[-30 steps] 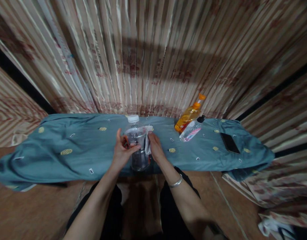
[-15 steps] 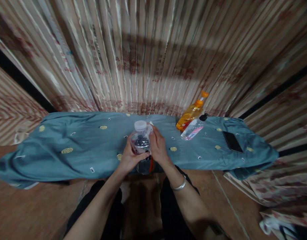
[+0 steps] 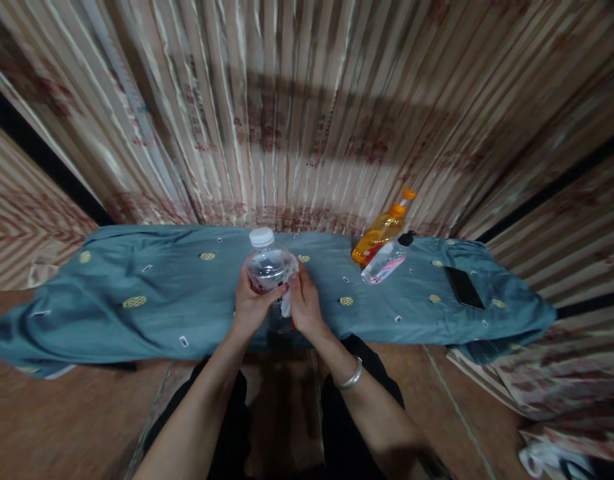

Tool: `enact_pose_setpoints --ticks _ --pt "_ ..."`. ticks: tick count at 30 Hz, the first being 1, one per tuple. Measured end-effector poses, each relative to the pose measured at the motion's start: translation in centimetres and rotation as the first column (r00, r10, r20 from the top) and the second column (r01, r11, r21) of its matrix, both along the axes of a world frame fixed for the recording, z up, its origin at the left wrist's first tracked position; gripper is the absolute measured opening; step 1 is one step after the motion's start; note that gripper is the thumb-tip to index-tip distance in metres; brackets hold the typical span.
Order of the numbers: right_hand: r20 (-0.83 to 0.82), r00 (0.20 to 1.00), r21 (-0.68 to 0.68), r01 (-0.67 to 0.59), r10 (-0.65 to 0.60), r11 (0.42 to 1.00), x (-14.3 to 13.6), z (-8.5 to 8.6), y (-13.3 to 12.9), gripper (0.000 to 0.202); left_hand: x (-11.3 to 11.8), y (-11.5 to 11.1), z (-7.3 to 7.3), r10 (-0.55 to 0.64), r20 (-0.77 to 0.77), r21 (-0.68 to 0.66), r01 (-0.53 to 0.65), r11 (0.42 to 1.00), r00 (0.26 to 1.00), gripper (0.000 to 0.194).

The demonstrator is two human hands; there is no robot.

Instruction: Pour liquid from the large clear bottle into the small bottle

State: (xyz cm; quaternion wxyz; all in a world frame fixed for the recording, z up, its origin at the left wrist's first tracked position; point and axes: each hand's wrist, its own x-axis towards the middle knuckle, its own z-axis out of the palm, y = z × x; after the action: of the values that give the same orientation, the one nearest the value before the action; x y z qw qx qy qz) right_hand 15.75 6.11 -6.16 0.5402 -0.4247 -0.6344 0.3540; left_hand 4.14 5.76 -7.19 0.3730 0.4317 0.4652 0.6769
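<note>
Near the front edge of the cloth-covered surface, a clear plastic bottle [image 3: 271, 264] with a white cap stands roughly upright between my hands. My left hand [image 3: 250, 301] is wrapped round its left side, the thumb lying across the front. My right hand [image 3: 307, 303], with a silver bangle on the wrist, presses a crumpled white tissue [image 3: 287, 303] against the bottle's right side. Part of the tissue is hidden behind the fingers. The bottle's lower part looks dark, and its contents are hard to make out.
On the teal patterned cloth [image 3: 161, 280], an orange-yellow pump bottle [image 3: 379, 233] and a clear pump bottle [image 3: 385, 262] lie tilted together at the right. A black phone [image 3: 464, 288] rests farther right. Striped curtains [image 3: 297, 133] hang behind and at both sides.
Both hands and the bottle have shifted a little to the left. My right hand with the tissue has slid lower along the bottle's side.
</note>
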Motion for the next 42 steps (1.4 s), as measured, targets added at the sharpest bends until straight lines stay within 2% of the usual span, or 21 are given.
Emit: enact_pose_setpoints --ticks 4,7,10,13,15,18,20,22,24,27,30,32,35,36,38,40,41,42 --pt "0.038 0.999 0.163 0.012 -0.018 0.987 1.6 2.6 -0.6 0.05 0.3 -1.3 0.4 -0.117 -0.107 -0.009 0.116 0.993 0.987 0.09" --pt "-0.024 1.0 0.087 -0.014 0.016 0.996 2.7 3.3 0.3 0.046 0.7 -2.3 1.0 -0.256 -0.116 -0.038 0.254 0.967 0.96 0.091" --pt "-0.172 0.98 -0.156 -0.131 0.104 0.979 2.8 2.3 1.8 0.047 0.9 -2.8 1.4 -0.311 -0.051 -0.068 0.308 0.949 0.949 0.094" --pt "-0.292 0.946 -0.319 -0.235 0.141 0.918 1.9 0.3 2.8 0.053 0.5 -2.7 1.5 -0.264 0.065 -0.055 0.268 0.962 0.962 0.094" --pt "-0.266 0.947 -0.37 -0.272 0.179 0.888 1.1 -1.0 3.0 0.053 -0.1 -2.3 1.4 -0.202 0.136 -0.038 0.209 0.977 0.97 0.09" --pt "-0.11 0.977 -0.438 -0.215 0.185 0.873 0.4 -1.9 2.6 0.06 -1.0 -1.6 1.3 -0.089 0.232 -0.048 0.102 0.994 0.969 0.087" --pt "0.011 0.985 -0.382 -0.154 0.171 0.911 0.2 -1.7 1.8 0.063 -1.6 -1.1 1.3 -0.015 0.284 -0.066 0.036 0.997 0.959 0.083" --pt "0.088 0.986 -0.206 -0.124 0.144 0.971 0.1 -1.0 0.8 0.058 -1.8 -0.9 1.3 0.047 0.3 -0.071 -0.027 0.997 0.953 0.078" --pt "0.117 0.986 -0.007 -0.117 0.117 0.993 0.0 0.0 -0.4 0.051 -1.6 -0.9 1.2 0.072 0.262 -0.054 -0.06 0.997 0.962 0.08" --pt "0.132 0.989 0.156 -0.085 0.064 0.984 0.2 1.5 -1.4 0.052 -0.5 -1.4 1.2 0.0 0.155 -0.031 0.005 0.999 0.988 0.085" --pt "0.102 0.995 0.207 -0.045 0.024 0.977 1.0 2.6 -0.7 0.051 0.8 -2.3 1.3 -0.148 0.129 -0.044 0.155 0.987 0.981 0.086" --pt "0.044 0.997 0.141 -0.066 0.06 0.988 1.7 2.8 0.6 0.049 1.1 -2.7 1.6 -0.204 0.13 -0.05 0.212 0.976 0.97 0.085" --pt "-0.075 0.981 -0.108 -0.184 0.177 0.977 2.4 1.9 2.6 0.053 0.7 -2.9 2.2 -0.247 0.177 -0.062 0.261 0.963 0.953 0.083" --pt "-0.102 0.968 -0.2 -0.246 0.229 0.948 2.4 1.3 3.2 0.053 0.4 -2.8 2.5 -0.222 0.227 -0.06 0.241 0.969 0.948 0.083" --pt "-0.153 0.927 -0.36 -0.376 0.343 0.854 2.2 -0.2 3.9 0.049 -0.2 -2.5 2.9 -0.159 0.321 -0.043 0.182 0.982 0.934 0.082" --pt "-0.211 0.882 -0.439 -0.47 0.421 0.766 1.9 -1.8 4.1 0.045 -1.0 -2.1 3.1 -0.114 0.362 -0.035 0.136 0.99 0.925 0.076" --pt "-0.24 0.867 -0.453 -0.498 0.437 0.74 1.6 -2.4 4.1 0.043 -1.4 -2.0 3.2 -0.101 0.372 -0.037 0.123 0.992 0.923 0.073" --pt "-0.262 0.868 -0.441 -0.496 0.422 0.748 1.4 -3.0 3.9 0.042 -1.8 -1.9 3.2 -0.092 0.378 -0.042 0.116 0.992 0.921 0.069"
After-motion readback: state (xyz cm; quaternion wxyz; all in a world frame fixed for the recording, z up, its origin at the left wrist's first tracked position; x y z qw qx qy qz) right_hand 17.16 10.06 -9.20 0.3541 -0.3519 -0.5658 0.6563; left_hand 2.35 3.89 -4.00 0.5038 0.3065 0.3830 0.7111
